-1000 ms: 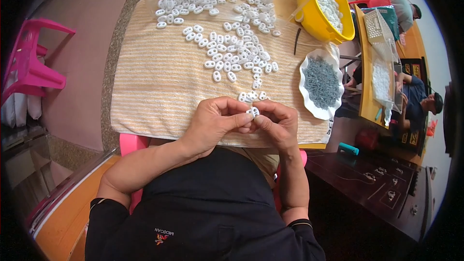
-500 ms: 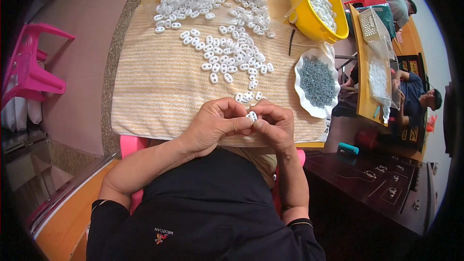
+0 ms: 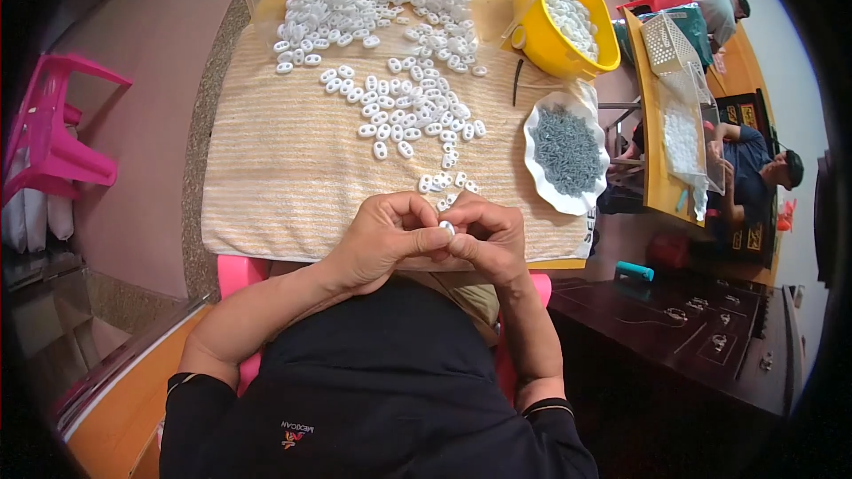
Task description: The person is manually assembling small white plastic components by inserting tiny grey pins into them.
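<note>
Fingertips of my left hand (image 3: 388,232) and my right hand (image 3: 491,238) meet just inside the near edge of the towel. Both pinch one small white plastic piece (image 3: 446,227), which is largely covered by the fingers. Just beyond the fingertips lie several white oval two-hole pieces (image 3: 435,183). Farther off, a loose cluster of the same pieces (image 3: 387,103) is spread over the striped towel (image 3: 266,168). A big heap of them (image 3: 342,0) fills the far side of the table.
Right of the towel's middle stands a white scalloped dish (image 3: 531,153) of small grey pieces (image 3: 568,151). Behind it are a thin black strip (image 3: 517,82) and a yellow tub (image 3: 532,13) with white pieces. Another person (image 3: 754,155) sits at a side table. A pink stool (image 3: 67,129) stands left.
The pinched white piece has turned, so its two holes no longer show. Both hands remain together around it. The whole view has shifted slightly.
</note>
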Motion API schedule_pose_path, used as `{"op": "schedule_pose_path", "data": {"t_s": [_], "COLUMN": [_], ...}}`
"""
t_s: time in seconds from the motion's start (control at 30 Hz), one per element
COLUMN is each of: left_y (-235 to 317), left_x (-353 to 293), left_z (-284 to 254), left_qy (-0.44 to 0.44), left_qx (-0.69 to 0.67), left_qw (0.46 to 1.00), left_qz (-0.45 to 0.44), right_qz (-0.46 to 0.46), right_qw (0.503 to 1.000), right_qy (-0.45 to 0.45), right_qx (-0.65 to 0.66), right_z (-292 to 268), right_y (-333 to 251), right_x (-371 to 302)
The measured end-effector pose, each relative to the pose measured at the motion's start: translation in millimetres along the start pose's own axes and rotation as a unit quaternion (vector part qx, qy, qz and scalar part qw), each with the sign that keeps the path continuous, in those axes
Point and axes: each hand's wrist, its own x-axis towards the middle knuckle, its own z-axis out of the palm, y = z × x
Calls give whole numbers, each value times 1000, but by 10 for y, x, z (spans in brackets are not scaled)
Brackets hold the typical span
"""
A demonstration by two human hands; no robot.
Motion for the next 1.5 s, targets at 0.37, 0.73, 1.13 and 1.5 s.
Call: {"op": "schedule_pose_path", "data": {"t_s": [0.37,0.73,1.13,1.5], "left_y": [54,62,82,97], "left_x": [20,-33,1,6], "left_z": [10,15,-9,29], "left_qy": [5,23,44,90], "left_qx": [-3,-17,-20,-24], "left_qw": [1000,999,999,996], "left_qz": [-31,-42,-21,7], "right_qz": [128,-37,-57,26], "right_qw": [988,945,894,821], "right_qy": [-21,242,119,51], "right_qx": [83,-215,-428,-569], "right_z": [25,-615,-621,-214], "right_y": [-184,-926,-721,-305], "right_x": [49,523,637,233]}}
